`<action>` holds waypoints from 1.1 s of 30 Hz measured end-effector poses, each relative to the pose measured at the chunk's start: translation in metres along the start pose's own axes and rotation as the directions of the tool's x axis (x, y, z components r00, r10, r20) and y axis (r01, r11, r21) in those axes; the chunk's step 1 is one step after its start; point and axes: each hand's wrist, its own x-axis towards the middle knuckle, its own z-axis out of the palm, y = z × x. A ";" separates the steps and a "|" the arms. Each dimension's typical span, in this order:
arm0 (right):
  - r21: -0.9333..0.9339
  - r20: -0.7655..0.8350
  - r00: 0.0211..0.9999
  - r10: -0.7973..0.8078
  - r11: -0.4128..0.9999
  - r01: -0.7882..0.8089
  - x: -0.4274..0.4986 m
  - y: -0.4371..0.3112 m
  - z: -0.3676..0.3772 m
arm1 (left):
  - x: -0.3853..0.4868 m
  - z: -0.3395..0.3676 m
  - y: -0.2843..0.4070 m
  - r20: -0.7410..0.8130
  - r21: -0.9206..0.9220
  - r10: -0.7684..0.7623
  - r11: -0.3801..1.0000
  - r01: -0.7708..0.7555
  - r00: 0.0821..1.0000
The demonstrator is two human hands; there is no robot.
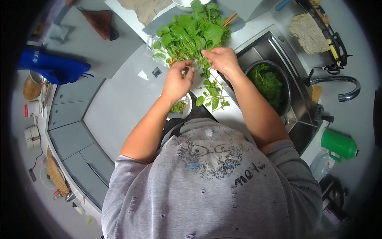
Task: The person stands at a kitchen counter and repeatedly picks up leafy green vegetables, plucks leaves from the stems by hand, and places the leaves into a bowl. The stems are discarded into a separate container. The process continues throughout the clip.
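A large heap of leafy greens [191,33] with long stems lies on the counter in front of me. My right hand [224,62] is at its near right edge, thumb and forefinger pinched on a green stem. To the left, my left hand [178,80] hovers close by the stem ends, thumb and fingers apart with no held thing plain between them. Loose leafy sprigs [212,91] trail along the counter edge between my forearms. Below my left wrist, a pale round container [188,108] holds green scraps; my forearm hides part of it.
A metal pot [287,86] of greens stands in the steel sink [270,44], beside a curved faucet [349,79]. Clear plastic wrap [152,47] lies left of the heap. A white bowl [186,5] sits behind. Scissors [331,69] and a green thermos [338,143] are at right.
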 end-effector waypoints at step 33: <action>0.294 0.045 0.858 -0.512 0.827 0.478 -0.015 -0.081 -0.011 | 0.026 -0.035 0.071 -0.283 -0.279 0.216 0.914 -0.296 0.934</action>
